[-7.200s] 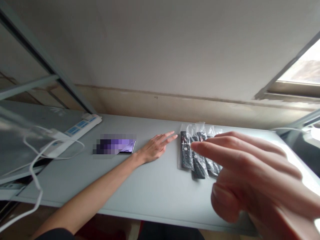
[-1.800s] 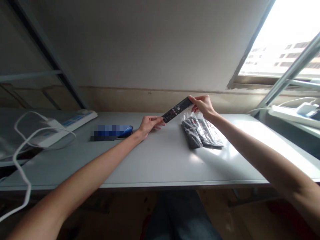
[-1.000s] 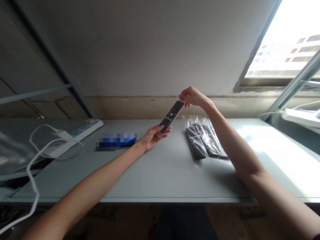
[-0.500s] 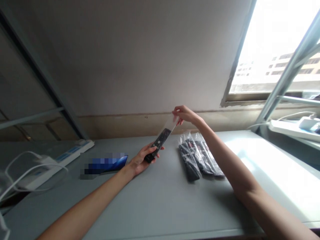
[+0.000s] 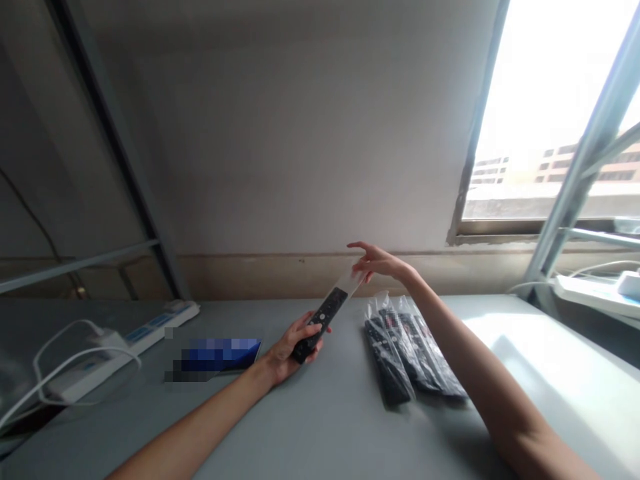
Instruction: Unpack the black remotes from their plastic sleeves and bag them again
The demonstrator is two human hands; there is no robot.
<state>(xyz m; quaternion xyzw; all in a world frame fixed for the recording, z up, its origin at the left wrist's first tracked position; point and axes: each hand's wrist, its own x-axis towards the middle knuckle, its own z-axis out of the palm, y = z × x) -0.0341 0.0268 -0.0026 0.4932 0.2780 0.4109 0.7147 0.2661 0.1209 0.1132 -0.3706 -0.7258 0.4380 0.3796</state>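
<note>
My left hand (image 5: 290, 348) is wrapped round the lower end of a black remote control (image 5: 331, 308), tilted up and to the right above the table. A clear plastic sleeve (image 5: 352, 275) covers the remote and runs past its upper end. At that loose end, my right hand (image 5: 379, 261) pinches the film between thumb and curled fingers, its index finger stretched out to the left. Below my right forearm, several black remotes in clear plastic bags (image 5: 393, 363) lie side by side on the grey table (image 5: 320, 420).
A phone-like object with a blue screen (image 5: 220, 355), partly pixelated, lies left of my left hand. Farther left is a white power strip (image 5: 160, 321) with white cables (image 5: 65, 357). Another white strip (image 5: 595, 293) sits at the right by a metal frame post (image 5: 565, 200). A wall stands behind.
The camera view has tilted up, so the table and hands appear lower. My right index finger has straightened away from the sleeve. The remote stays in my left hand.
</note>
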